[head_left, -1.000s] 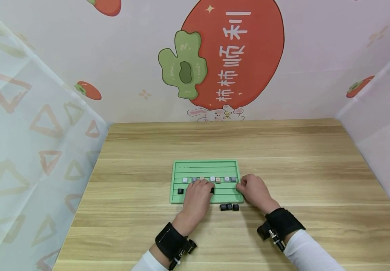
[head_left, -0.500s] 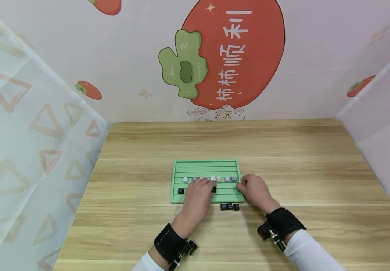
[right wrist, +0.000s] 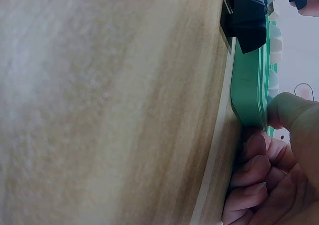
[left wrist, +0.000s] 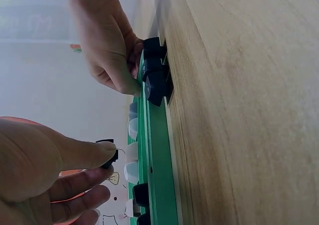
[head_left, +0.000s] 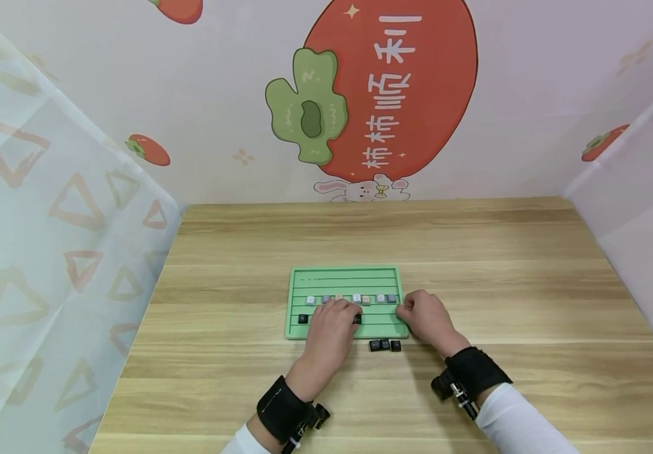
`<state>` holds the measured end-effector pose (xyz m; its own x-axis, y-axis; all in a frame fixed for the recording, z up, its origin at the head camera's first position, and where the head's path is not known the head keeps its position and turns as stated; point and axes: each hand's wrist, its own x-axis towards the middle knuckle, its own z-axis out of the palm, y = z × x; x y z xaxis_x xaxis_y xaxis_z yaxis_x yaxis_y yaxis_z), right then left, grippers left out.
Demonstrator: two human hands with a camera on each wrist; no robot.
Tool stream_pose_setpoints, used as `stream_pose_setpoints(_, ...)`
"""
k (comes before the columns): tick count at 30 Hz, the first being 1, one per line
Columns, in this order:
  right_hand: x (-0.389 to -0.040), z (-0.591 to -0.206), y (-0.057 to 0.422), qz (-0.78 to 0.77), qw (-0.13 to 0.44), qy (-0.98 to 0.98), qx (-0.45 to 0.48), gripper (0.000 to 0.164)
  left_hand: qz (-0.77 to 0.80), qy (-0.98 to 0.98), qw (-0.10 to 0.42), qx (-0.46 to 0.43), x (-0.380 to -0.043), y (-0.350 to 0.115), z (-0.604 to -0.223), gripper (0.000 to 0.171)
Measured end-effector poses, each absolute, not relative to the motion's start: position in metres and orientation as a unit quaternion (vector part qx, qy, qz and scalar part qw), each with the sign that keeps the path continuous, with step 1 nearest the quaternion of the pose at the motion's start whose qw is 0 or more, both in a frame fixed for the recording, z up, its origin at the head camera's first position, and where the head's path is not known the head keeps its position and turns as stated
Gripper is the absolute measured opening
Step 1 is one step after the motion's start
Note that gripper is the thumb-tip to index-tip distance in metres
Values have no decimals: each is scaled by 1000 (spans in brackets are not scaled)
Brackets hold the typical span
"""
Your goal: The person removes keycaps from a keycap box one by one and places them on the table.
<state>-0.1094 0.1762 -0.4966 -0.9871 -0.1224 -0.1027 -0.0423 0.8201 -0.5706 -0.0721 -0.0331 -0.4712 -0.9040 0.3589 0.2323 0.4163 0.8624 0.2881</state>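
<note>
My left hand (head_left: 330, 331) is over the green tray (head_left: 383, 327), pinching a black keycap (left wrist: 112, 159) between thumb and index finger. In the left wrist view that keycap is held up off the tray. My right hand (head_left: 425, 318) grips the tray's right edge, thumb on top and the other fingers curled against its side, as the right wrist view shows. White, grey and beige keycaps (head_left: 357, 298) stand in a row across the tray. A black keycap (head_left: 303, 319) sits in a lower row at the left. My left hand hides part of both rows.
Three loose black keycaps (head_left: 385, 345) lie on the wooden table (head_left: 235, 378) just in front of the tray's near edge. Printed cloth walls (head_left: 218, 113) stand behind and at both sides of the table.
</note>
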Motion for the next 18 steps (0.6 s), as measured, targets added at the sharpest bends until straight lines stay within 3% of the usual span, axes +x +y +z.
stream_pose_setpoints(18, -110, -497, 176, -297, 71, 951, -39, 31, -163, -957, 97, -219, -63, -30, -462, 24)
